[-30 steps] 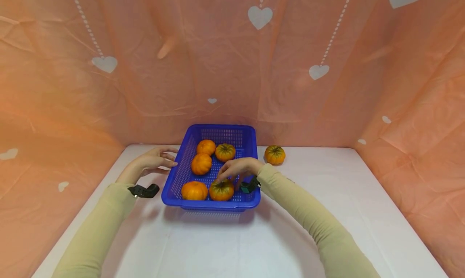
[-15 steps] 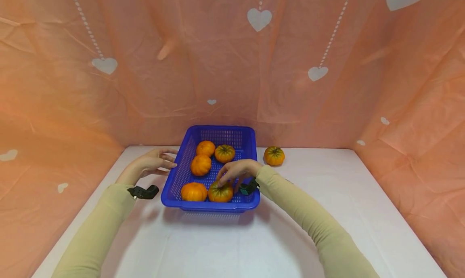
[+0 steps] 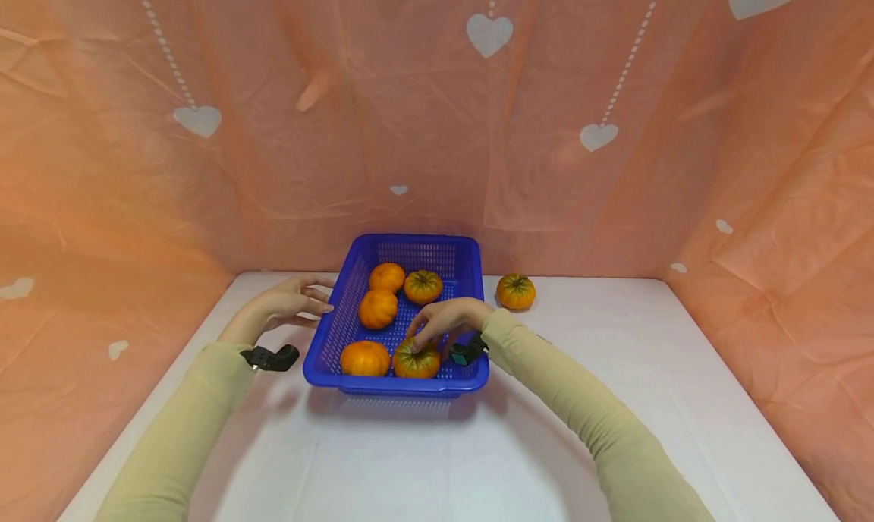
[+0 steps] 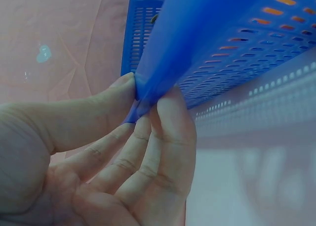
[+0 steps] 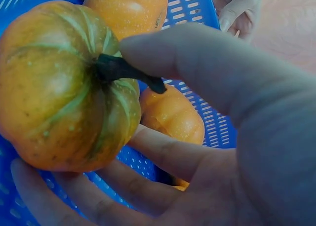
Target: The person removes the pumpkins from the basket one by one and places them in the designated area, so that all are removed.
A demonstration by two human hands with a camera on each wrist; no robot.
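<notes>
A blue plastic basket (image 3: pixel 396 385) stands on the white table with several small pumpkins in it. My left hand (image 3: pixel 287 303) pinches its left rim; in the left wrist view the thumb (image 4: pixel 116 90) lies on one side of the rim and the fingers on the other. Inside the basket, my right hand (image 3: pixel 454 316) holds a green-streaked pumpkin (image 3: pixel 418 364) at the front right. The right wrist view has the thumb (image 5: pixel 153 53) against its dark stem (image 5: pixel 126 72), fingers curving along its side. An orange pumpkin (image 3: pixel 365 359) sits just left of it.
Two orange pumpkins (image 3: pixel 378 309) and another green-topped one (image 3: pixel 423 287) lie farther back in the basket. Outside, right of the basket, a single pumpkin (image 3: pixel 515 292) rests on the table (image 3: pixel 614 355). A peach curtain (image 3: pixel 423 143) with white hearts closes off the back and sides.
The right thumb has shifted slightly on the green-streaked pumpkin near its stem. Basket, other pumpkins and left hand look the same.
</notes>
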